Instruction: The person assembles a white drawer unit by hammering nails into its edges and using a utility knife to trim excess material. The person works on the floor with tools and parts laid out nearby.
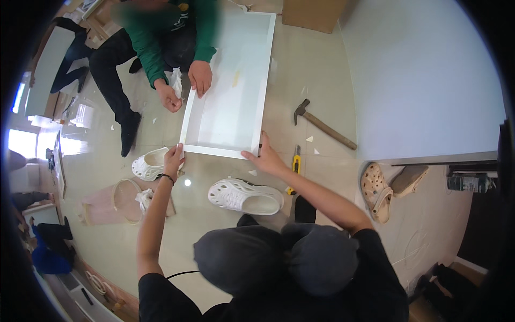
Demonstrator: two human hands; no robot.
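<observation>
Both hands on one white drawer frame point(261, 86) lying flat on the floor: left hand point(173, 159) pinches its near left corner, right hand point(264, 158) grips the near right corner, fingers curled. Around it: two white clogs point(245, 195), one hammer point(323, 125), one yellow utility knife point(295, 165), and a brown cardboard box point(313, 14) beyond the far end. A second person's two hands point(199, 77) rest at the frame's left side.

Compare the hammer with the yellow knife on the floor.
The hammer is longer, with a wooden handle and dark metal head; the knife is short, slim and yellow with black. The hammer lies diagonally, apart from either hand; the knife lies nearly upright in the picture, right beside the right hand, which grips the white frame. Both lie flat on the floor.
</observation>
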